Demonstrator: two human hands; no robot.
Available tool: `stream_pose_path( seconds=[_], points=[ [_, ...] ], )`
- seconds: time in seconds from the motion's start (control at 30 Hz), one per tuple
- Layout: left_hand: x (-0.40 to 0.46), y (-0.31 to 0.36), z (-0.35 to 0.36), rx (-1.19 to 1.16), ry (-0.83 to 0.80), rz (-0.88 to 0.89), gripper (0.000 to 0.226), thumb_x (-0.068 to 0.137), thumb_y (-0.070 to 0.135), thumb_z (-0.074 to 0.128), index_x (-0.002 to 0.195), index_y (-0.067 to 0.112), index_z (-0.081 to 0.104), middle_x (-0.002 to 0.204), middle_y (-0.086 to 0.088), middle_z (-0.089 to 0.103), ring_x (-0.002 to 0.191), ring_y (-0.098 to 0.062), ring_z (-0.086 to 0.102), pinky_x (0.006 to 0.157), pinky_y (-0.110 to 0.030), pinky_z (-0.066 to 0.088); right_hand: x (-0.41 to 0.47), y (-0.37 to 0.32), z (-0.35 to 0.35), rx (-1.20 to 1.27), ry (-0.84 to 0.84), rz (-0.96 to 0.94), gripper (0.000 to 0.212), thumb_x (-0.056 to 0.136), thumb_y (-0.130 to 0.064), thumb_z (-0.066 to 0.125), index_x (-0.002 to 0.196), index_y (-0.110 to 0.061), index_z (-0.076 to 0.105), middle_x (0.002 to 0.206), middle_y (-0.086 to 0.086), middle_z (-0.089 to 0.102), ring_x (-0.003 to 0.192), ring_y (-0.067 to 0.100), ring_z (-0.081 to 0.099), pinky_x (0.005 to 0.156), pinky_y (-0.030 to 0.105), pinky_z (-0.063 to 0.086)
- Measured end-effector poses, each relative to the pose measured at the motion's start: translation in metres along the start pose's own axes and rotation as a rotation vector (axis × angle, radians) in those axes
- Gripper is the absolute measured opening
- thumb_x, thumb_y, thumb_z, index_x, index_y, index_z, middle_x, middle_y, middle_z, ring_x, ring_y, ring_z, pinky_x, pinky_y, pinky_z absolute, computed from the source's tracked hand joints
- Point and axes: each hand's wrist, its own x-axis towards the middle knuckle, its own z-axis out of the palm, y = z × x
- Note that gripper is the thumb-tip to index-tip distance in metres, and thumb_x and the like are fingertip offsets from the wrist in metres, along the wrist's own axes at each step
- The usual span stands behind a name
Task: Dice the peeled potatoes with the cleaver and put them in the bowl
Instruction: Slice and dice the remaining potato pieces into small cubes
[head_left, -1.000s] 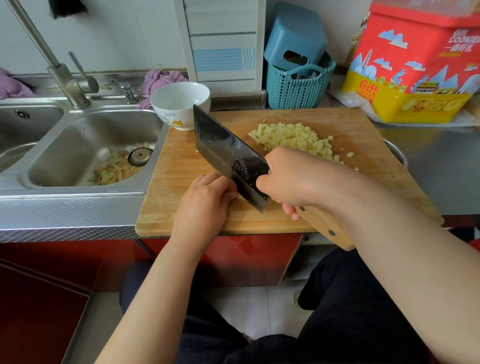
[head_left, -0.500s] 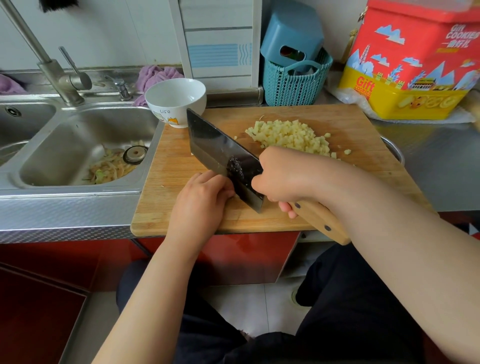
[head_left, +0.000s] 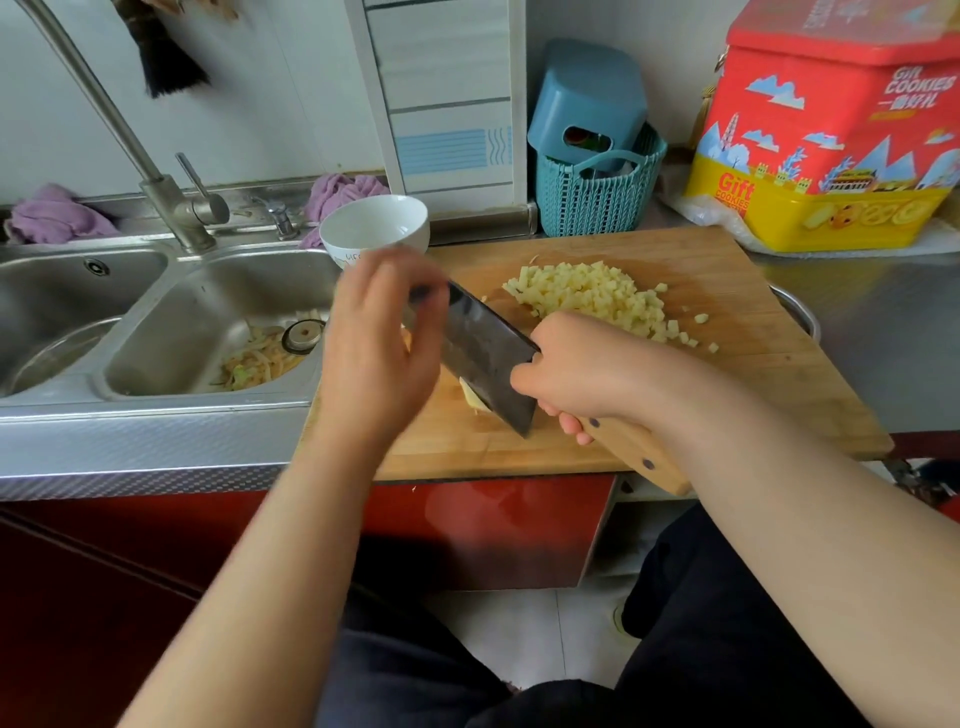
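Right hand (head_left: 576, 371): fingers curled round the wooden handle of the cleaver (head_left: 480, 353); blade edge down on the cutting board (head_left: 727, 395), near its front edge.
Left hand (head_left: 376, 338): raised over the board's left edge, fingers loosely spread, holding nothing visible; blurred.
Diced potato (head_left: 592, 296): pale heap at the board's back centre, a few stray cubes toward the right edge.
Uncut potato piece (head_left: 472, 397): pale sliver showing under the blade, left side; mostly hidden.
Bowl (head_left: 374, 228): white, at the board's back left corner, just beside the sink (head_left: 171, 332); appeared empty.
Handling, judged: cubes small, wet, likely slippery and prone to scatter; better scooped on the flat of the blade than pinched. Remaining piece firm; hold from above with fingertips tucked.
Hidden: how much potato was left under blade and left hand could not be told; bowl's near wall covered by the hand.
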Motion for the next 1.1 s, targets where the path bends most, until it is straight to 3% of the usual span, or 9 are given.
stream_pose_path(
  seconds=[0.07, 0.17, 0.23, 0.4, 0.67, 0.8, 0.93, 1.0, 1.1],
  points=[
    [0.043, 0.012, -0.013, -0.024, -0.176, 0.009, 0.011, 0.095, 0.013, 0.054, 0.095, 0.008, 0.064, 0.097, 0.0, 0.06, 0.089, -0.011, 0.054, 0.077, -0.019, 0.044, -0.002, -0.003, 0.001, -0.024, -0.001, -0.01, 0.023, 0.095, -0.022, 0.047, 0.079, -0.006, 0.05, 0.068, 0.014, 0.069, 0.041, 0.022, 0.057, 0.051, 0.03, 0.048],
    [0.089, 0.019, -0.009, 0.191, -0.896, -0.002, 0.014, 0.096, 0.025, 0.053, 0.095, 0.02, 0.066, 0.096, 0.008, 0.064, 0.087, -0.007, 0.058, 0.073, -0.016, 0.043, -0.005, -0.007, 0.004, -0.029, -0.008, -0.009, 0.024, 0.097, -0.024, 0.049, 0.084, -0.005, 0.052, 0.072, 0.017, 0.07, 0.048, 0.025, 0.059, 0.052, 0.032, 0.051],
    [0.103, 0.021, 0.001, 0.279, -1.259, 0.005, 0.017, 0.096, 0.031, 0.053, 0.097, 0.025, 0.068, 0.098, 0.011, 0.066, 0.092, -0.008, 0.059, 0.08, -0.022, 0.042, -0.009, -0.01, 0.006, -0.021, -0.015, -0.004, 0.025, 0.097, -0.025, 0.049, 0.086, -0.003, 0.054, 0.077, 0.018, 0.07, 0.052, 0.026, 0.06, 0.053, 0.034, 0.054],
    [0.117, 0.029, 0.02, 0.41, -1.614, -0.09, 0.027, 0.096, 0.042, 0.052, 0.107, 0.025, 0.069, 0.102, 0.006, 0.067, 0.092, -0.011, 0.061, 0.081, -0.028, 0.047, -0.014, -0.015, 0.011, -0.018, 0.001, -0.004, 0.025, 0.097, -0.026, 0.052, 0.075, -0.014, 0.048, 0.064, 0.008, 0.062, 0.049, 0.02, 0.058, 0.048, 0.028, 0.052],
    [0.112, 0.037, 0.044, 0.576, -1.713, -0.181, 0.033, 0.1, 0.04, 0.043, 0.091, 0.018, 0.066, 0.097, -0.003, 0.066, 0.088, -0.017, 0.061, 0.081, -0.033, 0.046, -0.025, -0.017, 0.007, -0.062, 0.037, -0.029, 0.037, 0.097, -0.031, 0.051, 0.121, -0.004, 0.058, 0.074, 0.012, 0.071, 0.069, 0.03, 0.073, 0.065, 0.041, 0.062],
    [0.117, 0.036, 0.055, 0.513, -1.75, -0.382, 0.031, 0.098, 0.034, 0.047, 0.084, 0.011, 0.063, 0.085, -0.005, 0.062, 0.075, -0.019, 0.057, 0.08, -0.033, 0.044, -0.031, -0.018, 0.001, -0.11, 0.125, -0.077, 0.023, 0.095, -0.029, 0.051, 0.096, -0.007, 0.059, 0.065, 0.007, 0.062, 0.065, 0.029, 0.07, 0.061, 0.037, 0.057],
    [0.121, 0.038, 0.059, 0.459, -1.814, -0.339, 0.036, 0.098, 0.037, 0.045, 0.104, 0.007, 0.064, 0.103, -0.007, 0.066, 0.091, -0.025, 0.064, 0.089, -0.038, 0.05, -0.036, -0.017, -0.003, -0.109, 0.142, -0.078, 0.029, 0.095, -0.029, 0.052, 0.109, -0.005, 0.061, 0.068, 0.006, 0.059, 0.067, 0.029, 0.067, 0.064, 0.041, 0.058],
    [0.128, 0.045, 0.052, 0.381, -1.692, -0.212, 0.045, 0.103, 0.042, 0.035, 0.111, 0.01, 0.066, 0.107, -0.004, 0.067, 0.102, -0.023, 0.064, 0.097, -0.04, 0.048, -0.039, -0.015, -0.005, -0.085, 0.134, -0.069, 0.035, 0.094, -0.028, 0.052, 0.118, -0.004, 0.061, 0.069, 0.008, 0.06, 0.073, 0.034, 0.07, 0.067, 0.045, 0.059],
    [0.138, 0.052, 0.031, 0.216, -1.172, 0.06, 0.041, 0.103, 0.041, 0.036, 0.106, 0.015, 0.068, 0.102, 0.006, 0.065, 0.095, -0.01, 0.06, 0.091, -0.029, 0.042, -0.041, -0.009, -0.011, -0.021, 0.123, -0.048, 0.04, 0.096, -0.03, 0.052, 0.125, -0.002, 0.056, 0.071, 0.009, 0.066, 0.066, 0.032, 0.07, 0.063, 0.044, 0.06]
  ],
)
